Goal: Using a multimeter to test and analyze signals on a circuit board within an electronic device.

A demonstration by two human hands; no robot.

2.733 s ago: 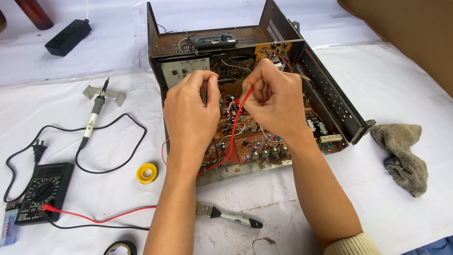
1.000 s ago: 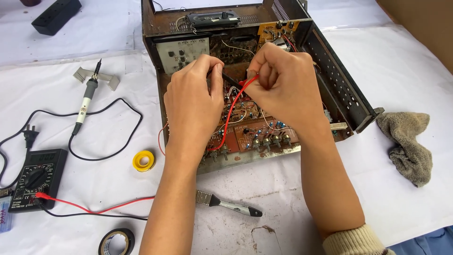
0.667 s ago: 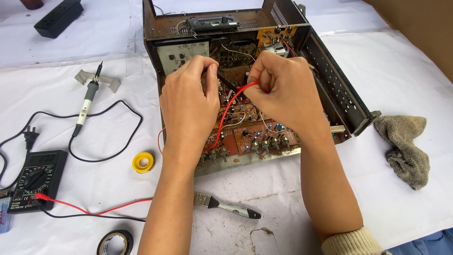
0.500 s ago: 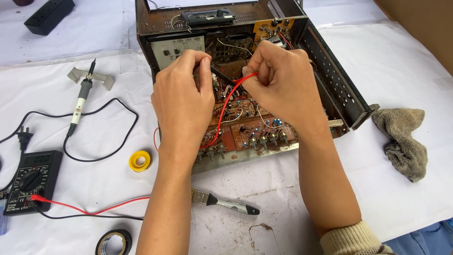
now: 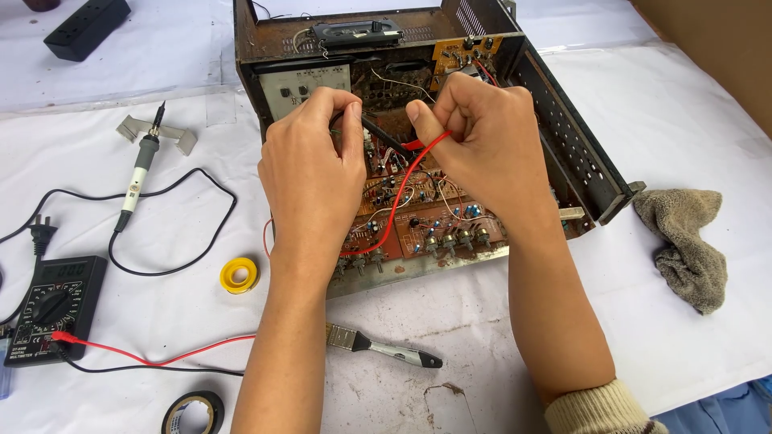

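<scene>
Right now my left hand (image 5: 314, 173) pinches the black probe (image 5: 384, 135) and my right hand (image 5: 482, 141) grips the red probe (image 5: 418, 145) over the amplifier's circuit board (image 5: 434, 217); I'm mid-measurement, steady tips needed

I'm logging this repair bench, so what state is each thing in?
Rusty metal amplifier chassis: cover off, circuit boards exposed.
Left hand: pinching a black probe.
Right hand: pinching a red probe lead.
Black digital multimeter: leads plugged in.
Soldering iron: resting on its metal stand.
Small paintbrush: lying flat.
Grey rag: crumpled.
</scene>
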